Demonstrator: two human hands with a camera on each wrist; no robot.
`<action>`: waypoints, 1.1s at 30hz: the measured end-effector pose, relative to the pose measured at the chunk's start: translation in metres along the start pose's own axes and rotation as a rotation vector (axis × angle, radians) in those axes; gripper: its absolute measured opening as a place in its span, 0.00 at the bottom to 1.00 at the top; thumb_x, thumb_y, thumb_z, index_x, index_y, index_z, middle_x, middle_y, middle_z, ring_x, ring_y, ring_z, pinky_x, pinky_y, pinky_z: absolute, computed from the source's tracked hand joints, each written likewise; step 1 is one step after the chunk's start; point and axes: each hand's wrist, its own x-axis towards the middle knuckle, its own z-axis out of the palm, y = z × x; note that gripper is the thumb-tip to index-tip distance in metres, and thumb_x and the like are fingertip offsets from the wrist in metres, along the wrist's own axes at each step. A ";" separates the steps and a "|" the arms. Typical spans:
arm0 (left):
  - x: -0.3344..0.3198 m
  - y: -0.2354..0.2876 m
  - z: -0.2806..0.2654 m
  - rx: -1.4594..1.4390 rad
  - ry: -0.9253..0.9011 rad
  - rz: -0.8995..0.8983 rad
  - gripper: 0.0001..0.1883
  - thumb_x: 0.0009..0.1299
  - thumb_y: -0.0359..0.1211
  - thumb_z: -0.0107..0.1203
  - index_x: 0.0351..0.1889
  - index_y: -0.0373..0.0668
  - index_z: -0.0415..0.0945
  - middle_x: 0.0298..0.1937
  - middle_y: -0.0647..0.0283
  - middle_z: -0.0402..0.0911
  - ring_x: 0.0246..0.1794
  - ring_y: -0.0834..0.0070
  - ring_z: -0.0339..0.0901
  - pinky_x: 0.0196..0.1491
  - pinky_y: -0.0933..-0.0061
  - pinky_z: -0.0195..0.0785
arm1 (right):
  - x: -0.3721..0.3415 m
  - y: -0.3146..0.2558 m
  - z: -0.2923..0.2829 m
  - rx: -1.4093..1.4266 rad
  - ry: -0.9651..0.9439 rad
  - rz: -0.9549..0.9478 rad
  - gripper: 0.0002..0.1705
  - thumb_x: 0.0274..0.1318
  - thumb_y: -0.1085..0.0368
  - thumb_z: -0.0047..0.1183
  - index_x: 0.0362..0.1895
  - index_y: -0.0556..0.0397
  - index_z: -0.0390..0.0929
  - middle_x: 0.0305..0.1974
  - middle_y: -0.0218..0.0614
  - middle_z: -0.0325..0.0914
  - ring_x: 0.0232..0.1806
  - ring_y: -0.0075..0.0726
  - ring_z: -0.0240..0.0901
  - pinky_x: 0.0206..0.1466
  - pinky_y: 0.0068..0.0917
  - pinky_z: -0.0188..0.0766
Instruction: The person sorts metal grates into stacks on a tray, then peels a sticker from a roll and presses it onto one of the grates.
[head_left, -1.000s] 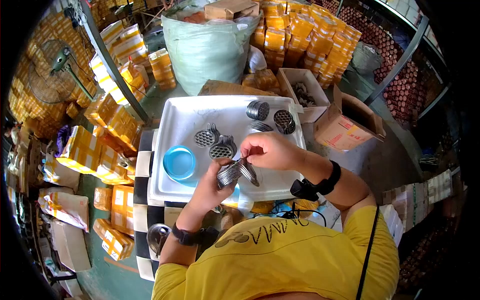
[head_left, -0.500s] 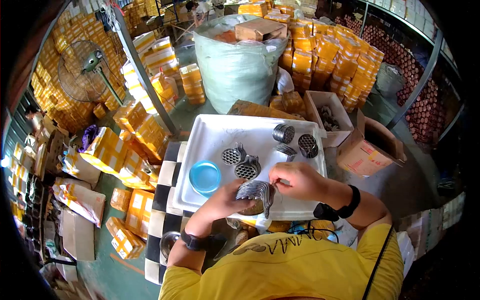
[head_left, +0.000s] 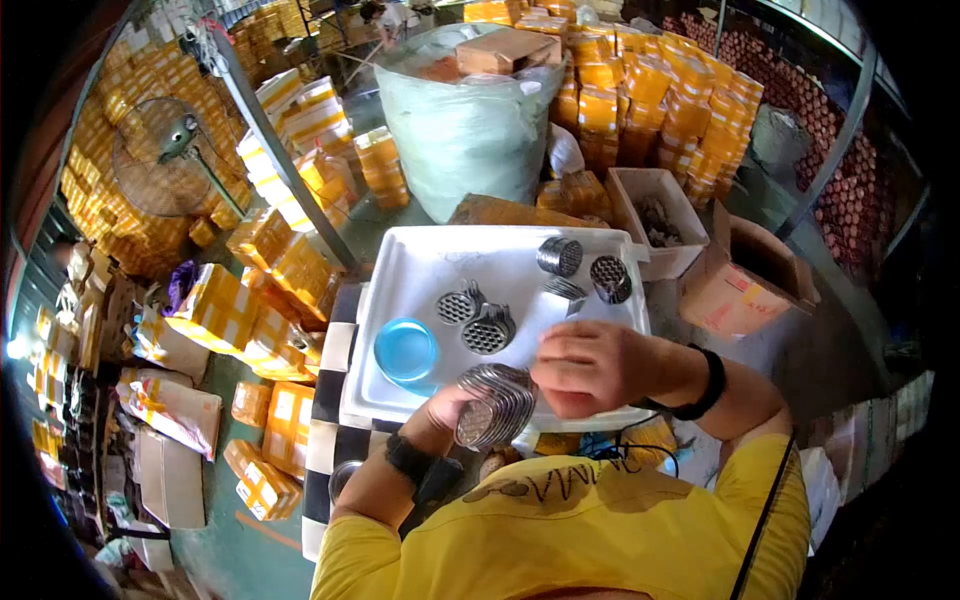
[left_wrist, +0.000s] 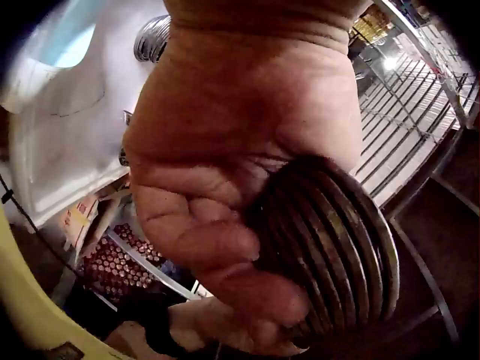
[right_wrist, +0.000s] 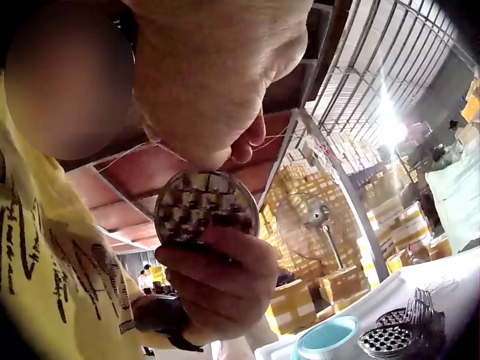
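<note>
My left hand (head_left: 446, 408) grips a stack of round, perforated metal discs (head_left: 495, 405) above the near edge of a white tray. In the left wrist view, its fingers (left_wrist: 232, 251) curl around the disc edges (left_wrist: 337, 247). The right hand (head_left: 590, 368) is close beside the stack on its right, fingers bent and blurred. From the right wrist view, that hand (right_wrist: 217, 82) overlaps the top of a disc face (right_wrist: 206, 204); its fingertips are mostly hidden, so I cannot tell whether they pinch anything.
Several similar disc stacks (head_left: 488, 330) lie on the white tray (head_left: 400, 250), some at its far right (head_left: 610, 280). A blue round container (head_left: 406, 350) is at the tray's left. Beyond stand a white box (head_left: 690, 258), an open carton (head_left: 735, 300) and a large pale green sack (head_left: 460, 140).
The stack has turned so its perforated face shows toward the body, and it sits slightly lower and left. My right hand has shifted from pinching at the stack's right end to a more curled pose.
</note>
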 end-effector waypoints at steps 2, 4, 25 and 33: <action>0.002 0.006 0.014 -0.038 0.090 0.042 0.35 0.53 0.39 0.60 0.57 0.33 0.59 0.50 0.53 0.72 0.43 0.65 0.74 0.47 0.66 0.70 | -0.013 0.010 0.003 -0.002 0.032 0.164 0.09 0.40 0.72 0.54 0.31 0.56 0.73 0.33 0.34 0.71 0.34 0.38 0.70 0.42 0.31 0.71; 0.007 0.020 0.045 0.245 0.153 0.245 0.30 0.58 0.35 0.58 0.57 0.34 0.60 0.49 0.56 0.71 0.46 0.70 0.71 0.50 0.70 0.65 | -0.030 0.021 0.004 -0.007 0.117 0.420 0.12 0.43 0.74 0.52 0.37 0.56 0.72 0.34 0.36 0.71 0.35 0.38 0.71 0.42 0.30 0.70; -0.007 0.008 0.043 0.671 0.267 0.267 0.27 0.60 0.33 0.56 0.55 0.31 0.61 0.45 0.59 0.73 0.46 0.74 0.70 0.50 0.74 0.62 | -0.050 0.000 0.038 0.584 0.149 0.762 0.08 0.44 0.79 0.51 0.30 0.54 0.70 0.34 0.34 0.71 0.36 0.35 0.70 0.39 0.25 0.67; 0.000 -0.002 0.027 0.114 0.163 0.138 0.36 0.55 0.43 0.59 0.55 0.28 0.61 0.48 0.53 0.73 0.46 0.66 0.74 0.50 0.68 0.67 | -0.041 0.006 0.032 0.035 0.157 0.314 0.10 0.36 0.71 0.55 0.27 0.48 0.69 0.34 0.31 0.68 0.37 0.36 0.68 0.40 0.31 0.67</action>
